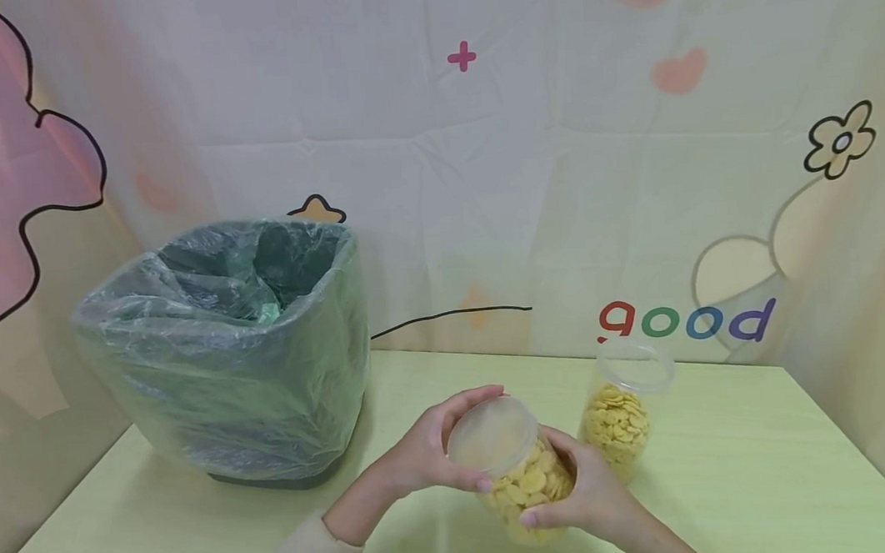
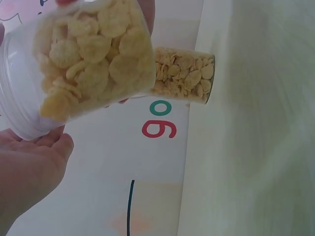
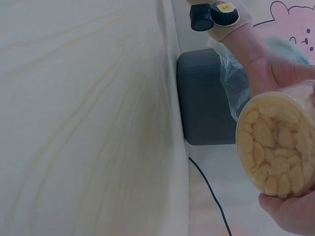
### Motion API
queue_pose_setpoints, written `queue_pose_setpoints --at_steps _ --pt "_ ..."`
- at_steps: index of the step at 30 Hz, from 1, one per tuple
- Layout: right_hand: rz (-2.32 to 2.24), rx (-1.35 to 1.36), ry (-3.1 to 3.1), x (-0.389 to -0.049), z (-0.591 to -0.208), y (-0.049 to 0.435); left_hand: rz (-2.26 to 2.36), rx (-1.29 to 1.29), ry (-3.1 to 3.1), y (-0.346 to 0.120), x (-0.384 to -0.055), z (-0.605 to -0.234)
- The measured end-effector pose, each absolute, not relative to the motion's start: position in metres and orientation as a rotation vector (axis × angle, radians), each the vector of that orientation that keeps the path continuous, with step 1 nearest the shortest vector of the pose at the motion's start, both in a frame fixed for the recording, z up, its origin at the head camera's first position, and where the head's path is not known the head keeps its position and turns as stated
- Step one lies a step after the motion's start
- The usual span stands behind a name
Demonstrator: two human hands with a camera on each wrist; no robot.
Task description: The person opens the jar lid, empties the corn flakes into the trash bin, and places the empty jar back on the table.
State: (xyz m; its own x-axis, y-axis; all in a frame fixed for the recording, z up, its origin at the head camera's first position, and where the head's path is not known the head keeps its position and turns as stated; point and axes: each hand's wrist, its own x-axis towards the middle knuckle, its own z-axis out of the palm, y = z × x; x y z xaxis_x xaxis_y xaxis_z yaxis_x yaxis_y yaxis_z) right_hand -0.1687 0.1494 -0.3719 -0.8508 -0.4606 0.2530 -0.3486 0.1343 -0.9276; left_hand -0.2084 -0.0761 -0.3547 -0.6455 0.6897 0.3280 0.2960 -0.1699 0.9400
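Flake jar [image 1: 532, 485], one of two, tilts above the one counter [image 1: 760, 469], the left grip [image 1: 438, 445] clasping its lid [image 1: 493, 435] and the right grip [image 1: 595, 487] curled round its side. Its twin jar [image 1: 617, 426] stands just beyond the right grip; one bag-lined bin [image 1: 246, 395] stands left of the left grip.

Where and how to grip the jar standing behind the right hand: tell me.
Wrap a hand round the standing jar at its flake-filled middle, probably coming from its right. It stands upright on the table and its body looks round, while the held jar and right hand crowd its near left side.
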Motion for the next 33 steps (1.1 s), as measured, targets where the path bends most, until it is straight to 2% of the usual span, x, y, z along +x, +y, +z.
queue_pose_setpoints --at_steps 17,33 --pt "-1.789 -0.737 2.452 -0.171 -0.374 0.15 1.989 0.812 2.017 -0.064 -0.195 -0.357" --pt "-1.738 -0.598 2.572 -0.172 -0.376 0.147 1.934 0.343 2.32 -0.047 -0.18 -0.352"
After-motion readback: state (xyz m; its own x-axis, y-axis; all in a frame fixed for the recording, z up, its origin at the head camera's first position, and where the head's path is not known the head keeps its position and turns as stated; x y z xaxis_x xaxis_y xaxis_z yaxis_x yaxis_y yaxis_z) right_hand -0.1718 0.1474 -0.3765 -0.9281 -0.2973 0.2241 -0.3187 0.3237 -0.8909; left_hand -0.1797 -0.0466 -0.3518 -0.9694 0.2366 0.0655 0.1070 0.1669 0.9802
